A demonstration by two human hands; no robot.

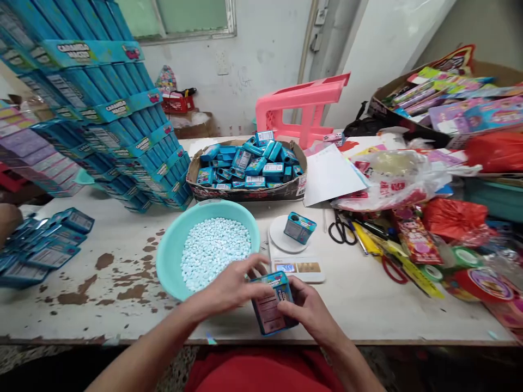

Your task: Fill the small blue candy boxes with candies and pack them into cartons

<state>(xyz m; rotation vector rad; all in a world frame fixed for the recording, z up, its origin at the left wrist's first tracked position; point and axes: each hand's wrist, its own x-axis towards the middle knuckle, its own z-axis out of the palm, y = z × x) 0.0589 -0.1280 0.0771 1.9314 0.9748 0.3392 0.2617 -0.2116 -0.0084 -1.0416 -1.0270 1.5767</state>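
The table (368,318) spanned my view. At the far left stood a tall stack (118,109) of blue boxes in trays, piled upward, I judged, to spare surface. Right of it, a carton (253,194) kept more boxes in a loose jumble within its low walls. Nearer, the basin (167,267) held a heap of pale pieces (216,250), near the left arm, probably for short reach. Just right of it sat the scale (302,276), its lit display facing the near side for reading, a smaller-looking box (299,228) resting on its plate.

The right hand (306,307) grasped the held box (272,313) by its right side, thumb on the face, which I took as leaving the other end accessible. The left hand (239,286) was loosely spread at the upper left corner; I could not tell whether its fingers gripped or merely hovered.

The held box was just inside the table's near edge, right of the basin and near the scale's front. The basin's rim hemmed in the left forearm. Beyond the scale's right side lay scissors (342,231) among clutter; the broader stretch of tabletop ran left of the basin, toward loose boxes (53,247).
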